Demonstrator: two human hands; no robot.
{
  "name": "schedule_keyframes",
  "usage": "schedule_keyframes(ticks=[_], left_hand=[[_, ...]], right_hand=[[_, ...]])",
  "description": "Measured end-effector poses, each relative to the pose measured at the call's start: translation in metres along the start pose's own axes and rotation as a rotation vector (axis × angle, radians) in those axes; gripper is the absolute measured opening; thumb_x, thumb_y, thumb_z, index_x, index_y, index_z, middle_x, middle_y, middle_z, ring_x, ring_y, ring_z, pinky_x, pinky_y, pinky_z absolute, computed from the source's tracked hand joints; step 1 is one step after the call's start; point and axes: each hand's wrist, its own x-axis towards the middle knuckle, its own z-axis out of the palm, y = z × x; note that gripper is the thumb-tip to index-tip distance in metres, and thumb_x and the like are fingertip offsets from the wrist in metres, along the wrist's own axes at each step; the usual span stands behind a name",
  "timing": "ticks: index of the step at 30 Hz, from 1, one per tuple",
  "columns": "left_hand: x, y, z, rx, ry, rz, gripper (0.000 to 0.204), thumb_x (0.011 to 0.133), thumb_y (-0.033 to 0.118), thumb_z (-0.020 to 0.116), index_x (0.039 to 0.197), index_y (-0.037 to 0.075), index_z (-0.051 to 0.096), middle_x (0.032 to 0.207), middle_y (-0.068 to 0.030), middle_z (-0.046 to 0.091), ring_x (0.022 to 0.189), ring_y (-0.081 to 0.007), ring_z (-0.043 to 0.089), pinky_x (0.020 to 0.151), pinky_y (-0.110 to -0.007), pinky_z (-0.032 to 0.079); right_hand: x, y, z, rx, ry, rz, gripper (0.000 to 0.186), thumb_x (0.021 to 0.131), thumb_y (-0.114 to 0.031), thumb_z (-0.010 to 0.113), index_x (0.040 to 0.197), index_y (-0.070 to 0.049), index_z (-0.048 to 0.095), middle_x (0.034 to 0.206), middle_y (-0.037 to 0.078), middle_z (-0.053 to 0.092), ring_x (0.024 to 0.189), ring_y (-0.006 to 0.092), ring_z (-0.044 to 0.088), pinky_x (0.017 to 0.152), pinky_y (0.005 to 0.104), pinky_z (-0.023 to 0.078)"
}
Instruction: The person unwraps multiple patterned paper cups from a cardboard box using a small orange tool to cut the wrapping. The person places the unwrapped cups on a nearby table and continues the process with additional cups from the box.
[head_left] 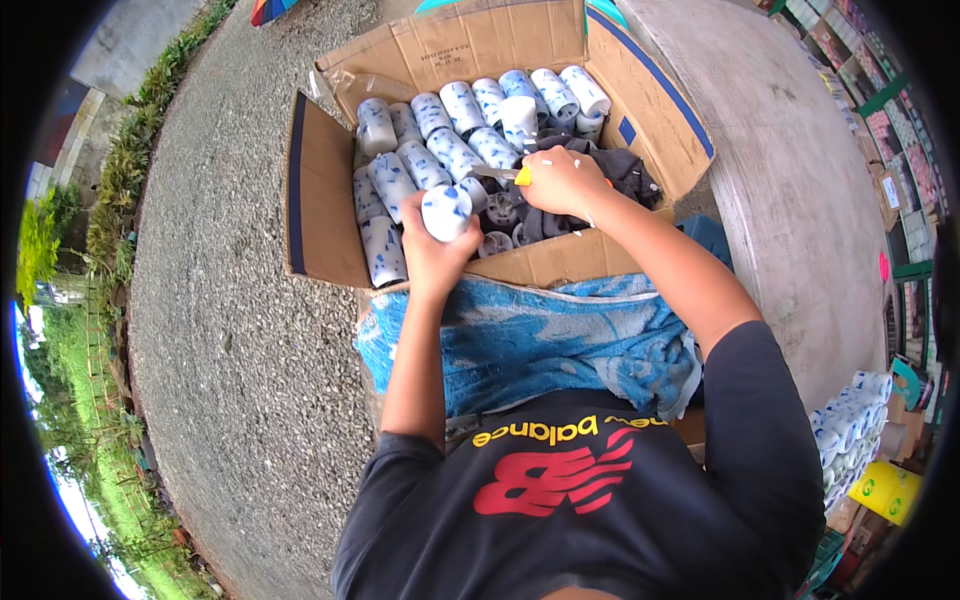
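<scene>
At seven o'clock on the cardboard box (pixel 325 200), we hold a speckled cylinder (pixel 446 213) in our curled left hand (pixel 435 252); at three, our right hand (pixel 563 184) grips a yellow knife (pixel 523 176). Its blade (pixel 492 172) points toward nine; a slip could cut the left.

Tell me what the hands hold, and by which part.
Left hand: a blue-flecked white cylinder, by its sides. Right hand: a knife, by its yellow handle.

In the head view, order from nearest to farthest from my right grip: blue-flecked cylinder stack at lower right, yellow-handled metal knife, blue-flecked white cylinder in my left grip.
1. Yellow-handled metal knife: in your right grip.
2. Blue-flecked white cylinder: leftward, in your left grip.
3. Blue-flecked cylinder stack: lower right.
</scene>
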Motion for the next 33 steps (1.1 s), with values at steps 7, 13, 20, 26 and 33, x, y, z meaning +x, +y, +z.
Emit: schedule_keyframes(ticks=[7, 13, 20, 26, 33], left_hand=[[0.003, -0.008, -0.005, -0.307, -0.25, -0.034, 0.056, 0.074, 0.021, 0.077, 0.117, -0.002, 0.05, 0.104, -0.0099, 0.06, 0.097, -0.0173, 0.058, 0.086, -0.031, 0.046], [0.003, -0.005, -0.001, -0.119, -0.463, -0.001, 0.05, 0.072, 0.019, 0.075, 0.113, 0.002, 0.053, 0.099, -0.0124, 0.063, 0.094, -0.0183, 0.062, 0.082, -0.032, 0.049], [-0.002, 0.0, 0.003, 0.101, -0.337, 0.165, 0.05, 0.065, 0.016, 0.082, 0.104, 0.003, 0.056, 0.089, -0.0084, 0.064, 0.084, -0.0181, 0.064, 0.077, -0.031, 0.05], [-0.006, 0.0, 0.001, 0.06, -0.269, 0.146, 0.049, 0.064, 0.017, 0.082, 0.103, 0.003, 0.057, 0.089, -0.0091, 0.064, 0.083, -0.019, 0.063, 0.077, -0.031, 0.05], [-0.004, 0.0, 0.003, 0.021, -0.222, 0.151, 0.047, 0.064, 0.016, 0.082, 0.102, 0.003, 0.057, 0.088, -0.0072, 0.065, 0.081, -0.0138, 0.062, 0.076, -0.029, 0.05]], right_hand=[[-0.019, -0.005, -0.016, 0.087, -0.058, -0.129, 0.022, 0.079, -0.03, 0.061, 0.084, -0.009, 0.066, 0.08, 0.017, 0.068, 0.078, 0.0357, 0.067, 0.07, 0.0455, 0.054], [-0.027, -0.015, -0.027, -0.137, -0.191, -0.268, 0.022, 0.076, -0.027, 0.062, 0.088, -0.011, 0.07, 0.081, 0.015, 0.07, 0.078, 0.0318, 0.069, 0.069, 0.0438, 0.055], [-0.025, -0.012, -0.011, -0.145, -0.087, -0.24, 0.018, 0.073, -0.022, 0.064, 0.086, -0.011, 0.07, 0.078, 0.014, 0.069, 0.075, 0.0311, 0.069, 0.066, 0.0436, 0.054], [0.0, 0.01, 0.0, -0.07, 0.016, 0.029, 0.019, 0.079, -0.023, 0.061, 0.088, -0.008, 0.069, 0.084, 0.015, 0.069, 0.08, 0.0325, 0.068, 0.068, 0.0444, 0.054], [0.017, -0.003, -0.003, 0.169, 0.053, -0.121, 0.047, 0.08, -0.029, 0.067, 0.115, -0.004, 0.05, 0.104, 0.024, 0.063, 0.097, 0.0339, 0.064, 0.081, 0.0429, 0.052]])
